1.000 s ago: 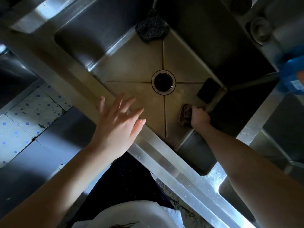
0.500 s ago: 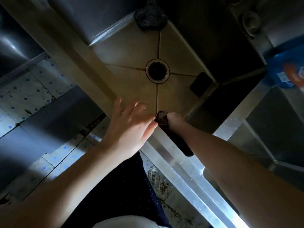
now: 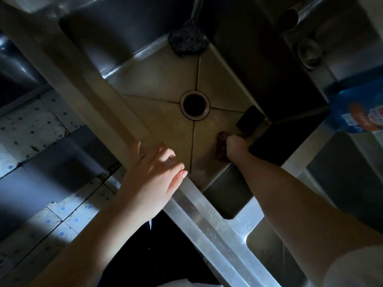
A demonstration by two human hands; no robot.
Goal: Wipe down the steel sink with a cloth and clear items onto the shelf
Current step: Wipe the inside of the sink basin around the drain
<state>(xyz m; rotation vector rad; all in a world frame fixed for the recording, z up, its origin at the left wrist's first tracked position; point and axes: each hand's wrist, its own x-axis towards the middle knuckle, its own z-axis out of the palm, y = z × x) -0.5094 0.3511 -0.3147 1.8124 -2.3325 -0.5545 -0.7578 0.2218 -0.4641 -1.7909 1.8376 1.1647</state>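
While wiping the floor of the sink [image 3: 157, 79] near its right corner, grips a bunched brown cloth [image 3: 220, 148] in the right hand [image 3: 236, 145], fingers curled tight round it. Presses that cloth to the steel just beside a black block [image 3: 249, 121], apart from the drain [image 3: 194, 105]. Rests the left hand [image 3: 153, 179] on the front rim, fingers straight and slightly spread, holding nothing.

Risks, as judged. Could knock the block along the wall if swept further right. Could push grime into the open drain rather than lift it. Could slip at the left hand should the rim be wet, with weight leaned forward. Leaves a dark scrubber [image 3: 187, 41] in the far corner and a blue bottle [image 3: 360, 112] at the right edge yet to be cleared; could miss the steel beneath them.

Not established. Cannot tell what the block is, nor whether the steel is wet. Cannot read the bottle's label, cut off at the frame edge. Cannot see the right fingertips, hidden under knuckles and cloth. Cannot find any shelf in view. Cannot make out the far walls, lost in shadow.
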